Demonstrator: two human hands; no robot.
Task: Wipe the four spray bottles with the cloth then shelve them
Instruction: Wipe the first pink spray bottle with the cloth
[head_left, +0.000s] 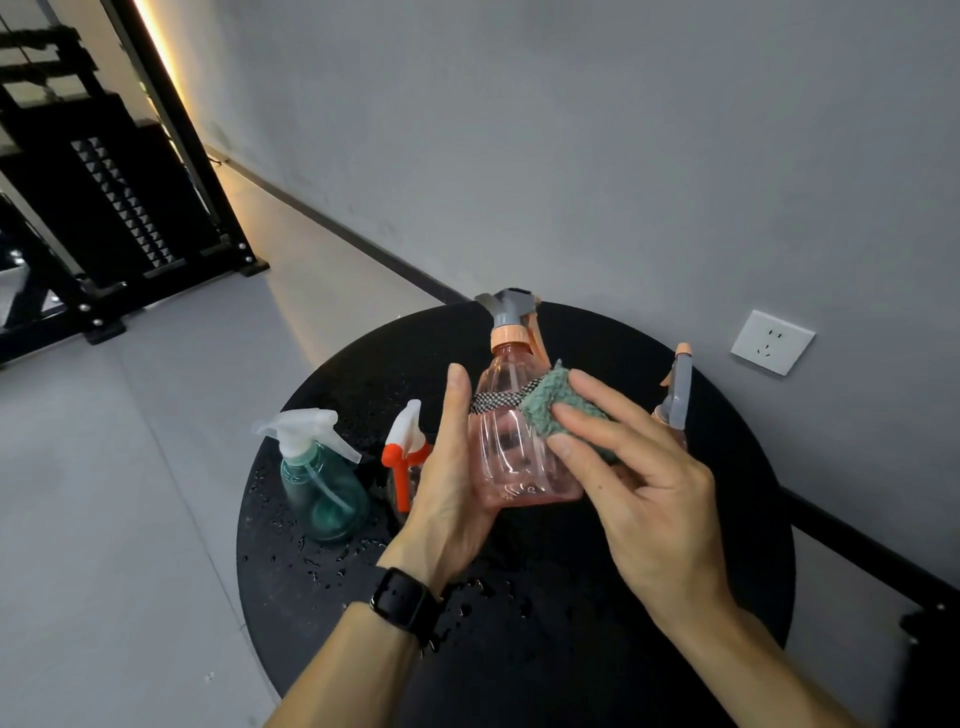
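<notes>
Your left hand (457, 467) grasps the pink spray bottle (519, 441) while your right fingers (597, 415) press the green cloth (545, 405) against it; three bottles wait beyond your fingertips, none shelved.

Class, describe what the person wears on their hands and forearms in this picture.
Both forearms are bare, with no sleeves or gloves showing. The left hand has a black smartwatch with a black strap at its wrist. The right hand wears nothing; no rings are visible.
</notes>
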